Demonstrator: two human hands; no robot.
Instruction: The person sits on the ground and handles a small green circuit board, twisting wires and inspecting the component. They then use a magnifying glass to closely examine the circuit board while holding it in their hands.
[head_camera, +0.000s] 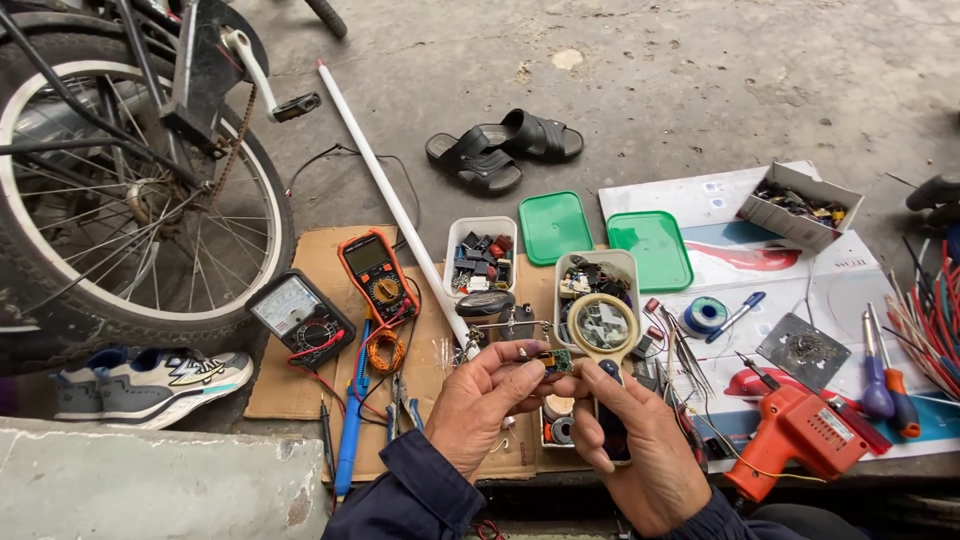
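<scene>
My left hand (487, 400) pinches a small green circuit board (556, 360) between thumb and fingers, held up over the cardboard. My right hand (640, 440) grips the dark handle of a cream-rimmed magnifying glass (601, 324), whose round lens stands just right of and above the little board. Both hands are close together, almost touching, low in the middle of the head view. Dark blue sleeves cover both wrists.
Two white boxes of parts (480, 258) with green lids (554, 226) lie ahead. An orange multimeter (377, 276), a black analog meter (300, 315), an orange drill (800, 430), screwdrivers (885, 365), red wires (935, 320), a bicycle wheel (120, 190), sandals (505, 148), a white tube (385, 190) surround them.
</scene>
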